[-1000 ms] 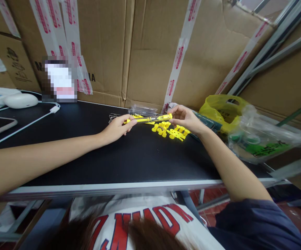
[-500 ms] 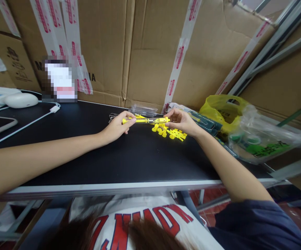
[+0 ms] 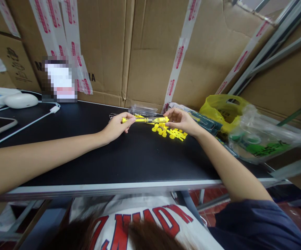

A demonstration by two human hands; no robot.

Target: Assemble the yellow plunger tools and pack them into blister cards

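Taking the yellow pen-like stick [image 3: 146,120] as the hub of a clock, with twelve toward the cardboard [image 3: 152,62], it lies nearly level between the two hands, above the black tabletop [image 3: 129,163]. The left hand [image 3: 119,127] is at nine, thumb and fingers pinched narrowly on the stick's yellow tip, with the back of the hand toward the wearer. The right hand [image 3: 181,122] is at three, its thumb and forefinger closed on the opposite end, the other fingers curled loosely behind. A greyish clear stretch shows in the middle of the stick, bare of either hand, with yellow on both sides of it. The stick is too small in view to make out its inner parts, though the right half seems to have a see-through barrel.

Just beside the stick, at about four, small yellow parts [image 3: 163,131] lie heaped on the tabletop, some short and round, others slim, near the right hand's fingertips. At twelve, close behind the stick, is a bundle of clear tubes [image 3: 145,110]. Beyond the right hand, toward three, are a dark green package [image 3: 207,124] and a yellow bag [image 3: 222,116]; a clear bag [image 3: 261,146] with green print sits farther out, between three and four.
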